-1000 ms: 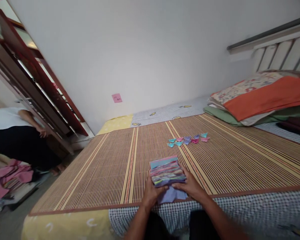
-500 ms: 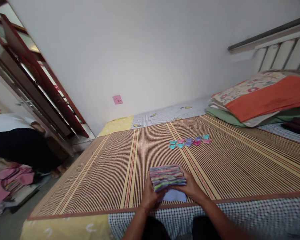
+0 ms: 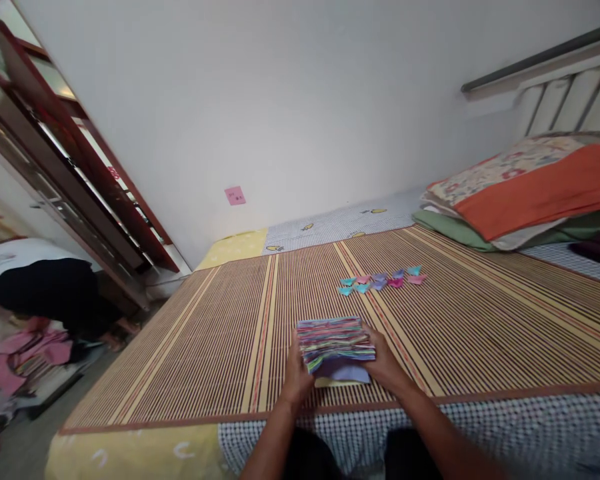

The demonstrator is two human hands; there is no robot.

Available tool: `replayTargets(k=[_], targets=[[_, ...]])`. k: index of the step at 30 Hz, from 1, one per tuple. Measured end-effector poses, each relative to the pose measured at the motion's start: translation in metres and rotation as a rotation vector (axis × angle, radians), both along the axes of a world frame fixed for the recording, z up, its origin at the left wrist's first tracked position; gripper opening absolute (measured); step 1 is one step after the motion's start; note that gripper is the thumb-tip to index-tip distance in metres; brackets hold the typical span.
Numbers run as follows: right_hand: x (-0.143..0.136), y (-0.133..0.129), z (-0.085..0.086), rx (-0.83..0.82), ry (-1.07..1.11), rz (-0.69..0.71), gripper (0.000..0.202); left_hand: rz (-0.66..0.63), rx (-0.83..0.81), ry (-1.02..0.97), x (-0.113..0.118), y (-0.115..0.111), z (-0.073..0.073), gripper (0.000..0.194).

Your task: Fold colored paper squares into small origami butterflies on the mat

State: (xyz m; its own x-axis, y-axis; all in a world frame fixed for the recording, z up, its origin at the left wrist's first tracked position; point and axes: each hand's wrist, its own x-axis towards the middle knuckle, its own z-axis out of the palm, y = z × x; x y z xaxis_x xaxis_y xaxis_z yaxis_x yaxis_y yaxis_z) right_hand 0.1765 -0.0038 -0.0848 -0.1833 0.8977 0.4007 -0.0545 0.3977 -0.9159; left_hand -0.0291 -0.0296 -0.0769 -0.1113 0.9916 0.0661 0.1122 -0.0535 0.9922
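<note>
A thick stack of coloured paper (image 3: 336,340) is held between my two hands, its many-hued edges facing me. My left hand (image 3: 296,370) grips the stack's left side, and my right hand (image 3: 380,360) clasps its right side. Below the stack's near edge, a lavender sheet (image 3: 344,371) sags, with a pale yellow sheet (image 3: 341,383) under it. Whether these sheets are joined to the stack I cannot tell. Farther off on the striped mat (image 3: 220,347), several small folded paper pieces (image 3: 379,284) in turquoise, pink and purple lie in two rows.
Folded bedding with an orange panel (image 3: 545,193) is piled at the right. A pink note (image 3: 235,195) is stuck on the white wall (image 3: 300,100). On the left, another person (image 3: 45,280) bends over pink cloth (image 3: 33,357) near an open door (image 3: 75,160).
My hands have raised the stack slightly away from me and tipped it, so more of its edges shows. The yellow sheet has come into view. The person at left has shifted rightward.
</note>
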Motion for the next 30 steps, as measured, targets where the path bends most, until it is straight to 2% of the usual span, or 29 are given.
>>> replayTargets(k=[4,6,8,11,16,19,21,23,25,27,29,30], targets=[[-0.004,-0.003,-0.009,-0.028,-0.010,-0.006,0.047,-0.030,0.070,-0.052,0.010,-0.004,-0.001,0.062],[-0.003,-0.002,-0.006,-0.039,-0.016,-0.026,0.047,-0.031,0.084,-0.076,0.011,-0.002,0.003,0.057],[-0.002,0.003,0.000,-0.060,-0.029,-0.067,0.049,-0.027,0.073,-0.094,0.008,0.005,0.010,0.061],[-0.002,0.015,0.006,-0.140,-0.075,-0.155,0.047,-0.022,-0.006,-0.122,0.003,0.020,0.015,0.059],[-0.011,0.028,-0.012,-0.377,-0.204,-0.198,0.030,-0.008,-0.221,-0.131,0.008,0.034,-0.003,0.036],[-0.016,0.033,-0.016,-0.471,-0.233,-0.178,0.030,0.024,-0.306,-0.138,0.014,0.037,-0.007,0.034],[-0.016,0.039,-0.005,-0.478,-0.215,-0.173,0.030,0.040,-0.302,-0.162,0.015,0.041,0.003,0.036],[-0.013,0.047,0.015,-0.454,-0.184,-0.180,0.029,0.031,-0.255,-0.198,0.015,0.050,0.023,0.033],[-0.007,0.055,0.041,-0.389,-0.138,-0.197,0.030,0.025,-0.175,-0.235,0.014,0.060,0.050,0.044],[0.000,0.059,0.065,-0.307,-0.097,-0.228,0.041,0.022,-0.084,-0.258,0.015,0.067,0.073,0.061],[0.007,0.057,0.080,-0.246,-0.093,-0.261,0.046,0.018,-0.029,-0.253,0.016,0.069,0.087,0.067],[0.009,0.053,0.082,-0.224,-0.104,-0.282,0.047,0.017,-0.015,-0.242,0.017,0.066,0.088,0.067]])
